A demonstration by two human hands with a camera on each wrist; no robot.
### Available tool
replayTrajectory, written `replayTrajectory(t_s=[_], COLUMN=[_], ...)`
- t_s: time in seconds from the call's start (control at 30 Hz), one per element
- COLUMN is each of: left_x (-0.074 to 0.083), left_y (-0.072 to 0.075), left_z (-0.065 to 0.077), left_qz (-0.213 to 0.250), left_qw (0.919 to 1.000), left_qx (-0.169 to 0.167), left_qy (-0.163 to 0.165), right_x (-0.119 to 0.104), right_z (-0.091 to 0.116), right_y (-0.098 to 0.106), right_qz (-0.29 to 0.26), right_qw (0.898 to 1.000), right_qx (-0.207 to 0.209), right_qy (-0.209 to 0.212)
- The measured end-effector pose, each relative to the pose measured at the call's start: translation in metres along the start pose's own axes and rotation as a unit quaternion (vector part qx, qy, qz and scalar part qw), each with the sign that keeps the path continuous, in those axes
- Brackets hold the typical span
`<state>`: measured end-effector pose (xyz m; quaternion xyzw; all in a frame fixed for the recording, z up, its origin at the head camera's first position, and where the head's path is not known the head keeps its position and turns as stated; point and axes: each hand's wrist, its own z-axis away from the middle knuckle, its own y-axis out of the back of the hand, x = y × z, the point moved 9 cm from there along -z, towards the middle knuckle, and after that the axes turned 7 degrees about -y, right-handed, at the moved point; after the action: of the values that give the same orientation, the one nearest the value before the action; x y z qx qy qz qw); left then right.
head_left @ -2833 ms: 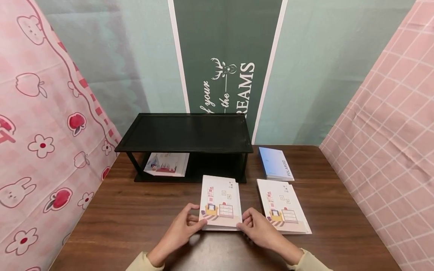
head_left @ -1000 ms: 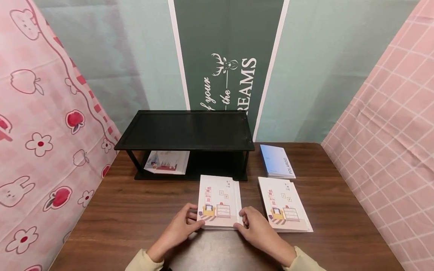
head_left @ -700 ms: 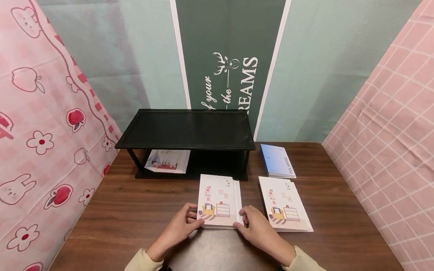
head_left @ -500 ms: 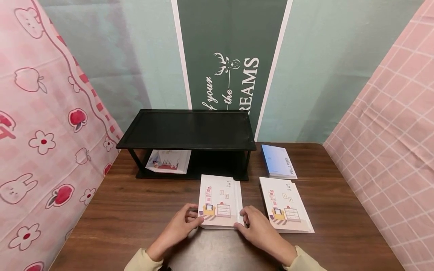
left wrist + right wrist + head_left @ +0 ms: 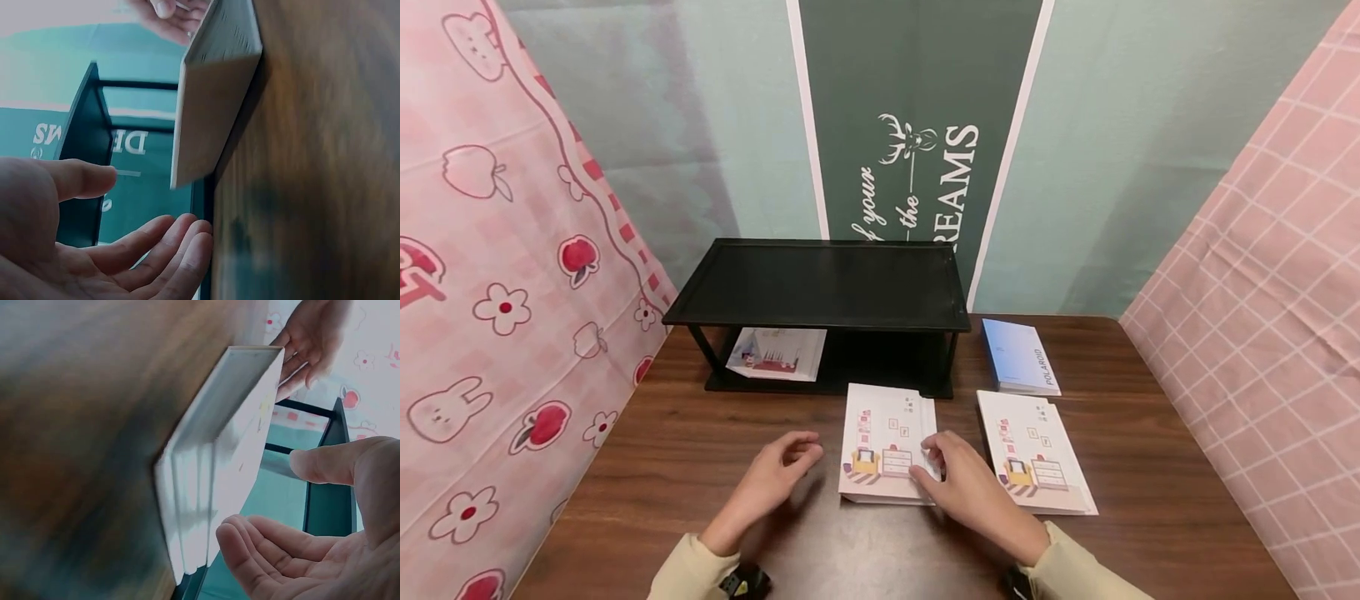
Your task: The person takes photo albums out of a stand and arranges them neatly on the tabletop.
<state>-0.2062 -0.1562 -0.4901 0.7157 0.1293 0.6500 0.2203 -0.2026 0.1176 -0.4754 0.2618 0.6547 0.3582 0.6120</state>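
Note:
A white album (image 5: pixel 880 446) with a drawn room on its cover lies in the middle of the table, in front of the black rack. Left of it my left hand (image 5: pixel 771 475) hovers with fingers loosely bent, apart from the album and holding nothing. My right hand (image 5: pixel 962 479) overlaps the album's right edge in the head view. In the right wrist view its thumb and fingers (image 5: pixel 269 553) are spread beside the layered edge, with nothing between them. A matching white album (image 5: pixel 1037 458) lies just right of that hand.
A black two-level rack (image 5: pixel 820 283) stands at the back; on its lower level, at the left, lies a white picture album (image 5: pixel 778 354). The blue album (image 5: pixel 1022 358) marked POLAROID lies right of the rack. Printed cloths (image 5: pixel 505 250) border the table (image 5: pixel 647 467).
Both hands held the middle album's sides earlier. Now the left hand has let go and drawn back left; the right has loosened and risen slightly. The album has stayed roughly in place.

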Motion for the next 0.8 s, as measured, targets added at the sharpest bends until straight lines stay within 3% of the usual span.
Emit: replayTrajectory(t_s=[0.2, 0.63, 0.8], left_x=[-0.009, -0.04, -0.051], left_y=[0.032, 0.087, 0.106], left_z=[-0.012, -0.033, -0.043], left_qz=[-0.036, -0.059, -0.058], left_qw=[0.9989, 0.9954, 0.993], left_qx=[0.031, 0.064, 0.079], left_qy=[0.007, 0.039, 0.066], right_x=[-0.018, -0.058, -0.078], right_z=[-0.012, -0.038, -0.049], right_y=[-0.004, -0.022, -0.026], right_qz=[-0.008, -0.043, -0.066], right_qw=[1.0, 0.996, 0.992], right_qx=[-0.014, -0.055, -0.064], right_qy=[0.019, 0.057, 0.085])
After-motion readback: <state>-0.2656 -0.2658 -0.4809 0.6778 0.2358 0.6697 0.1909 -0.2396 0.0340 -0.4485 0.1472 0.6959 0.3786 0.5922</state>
